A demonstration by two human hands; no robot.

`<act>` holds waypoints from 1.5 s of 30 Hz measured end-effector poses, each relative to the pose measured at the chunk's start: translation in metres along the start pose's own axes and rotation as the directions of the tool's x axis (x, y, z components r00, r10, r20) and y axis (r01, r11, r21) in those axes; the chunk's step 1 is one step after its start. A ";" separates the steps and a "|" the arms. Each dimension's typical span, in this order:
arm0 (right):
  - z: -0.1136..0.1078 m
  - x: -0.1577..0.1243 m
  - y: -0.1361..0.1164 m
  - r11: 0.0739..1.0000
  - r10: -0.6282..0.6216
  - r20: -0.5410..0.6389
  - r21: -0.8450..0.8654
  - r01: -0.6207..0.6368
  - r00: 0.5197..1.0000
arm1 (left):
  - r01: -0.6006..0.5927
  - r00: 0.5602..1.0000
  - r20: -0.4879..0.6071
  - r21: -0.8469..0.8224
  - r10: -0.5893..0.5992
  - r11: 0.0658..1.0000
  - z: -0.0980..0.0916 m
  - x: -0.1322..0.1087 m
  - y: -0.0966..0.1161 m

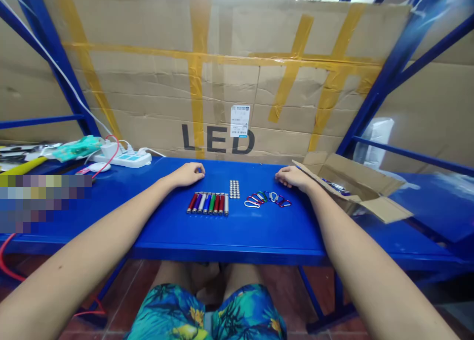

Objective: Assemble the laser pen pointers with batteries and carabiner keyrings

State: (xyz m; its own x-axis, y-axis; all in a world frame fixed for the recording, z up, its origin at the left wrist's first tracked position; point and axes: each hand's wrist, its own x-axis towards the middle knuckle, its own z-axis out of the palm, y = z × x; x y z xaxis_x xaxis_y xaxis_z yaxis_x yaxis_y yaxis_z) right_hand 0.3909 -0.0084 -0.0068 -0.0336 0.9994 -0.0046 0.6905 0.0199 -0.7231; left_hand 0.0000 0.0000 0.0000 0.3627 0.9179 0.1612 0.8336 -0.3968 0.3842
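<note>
Our left hand [188, 174] and right hand [291, 176] rest half-open on bench [259, 237], nothing visibly held; tubes [212, 205] lie nearer us, rightward of left hand, long axes toward us; clips [264, 197] beside right.

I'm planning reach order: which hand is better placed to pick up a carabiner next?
Probably the right hand: it rests close to the carabiners. The left hand is farther off, nearer the tubes.

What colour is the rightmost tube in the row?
The rightmost tube is silver, in the head view.
</note>
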 end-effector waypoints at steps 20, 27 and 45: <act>-0.002 0.000 -0.005 0.984 -0.023 0.155 -0.174 0.050 0.988 | -0.038 0.999 0.004 0.031 0.037 0.999 0.002 -0.002 0.001; 0.003 -0.017 -0.039 0.976 -0.103 -0.068 -0.200 0.088 0.992 | -0.106 0.992 -0.076 -0.123 0.097 0.987 0.001 -0.008 0.035; 0.093 -0.070 -0.103 0.730 -0.626 0.306 -0.093 0.677 0.718 | -0.378 0.915 0.092 -0.141 0.392 0.915 0.014 -0.018 0.072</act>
State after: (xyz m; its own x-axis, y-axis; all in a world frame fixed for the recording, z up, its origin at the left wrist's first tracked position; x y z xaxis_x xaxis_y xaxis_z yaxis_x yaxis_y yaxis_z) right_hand 0.2548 -0.0832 0.0032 -0.6770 0.6964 0.2381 0.5490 0.6933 -0.4669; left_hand 0.0598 -0.0449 0.0125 0.6972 0.6839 0.2148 0.5669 -0.7094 0.4187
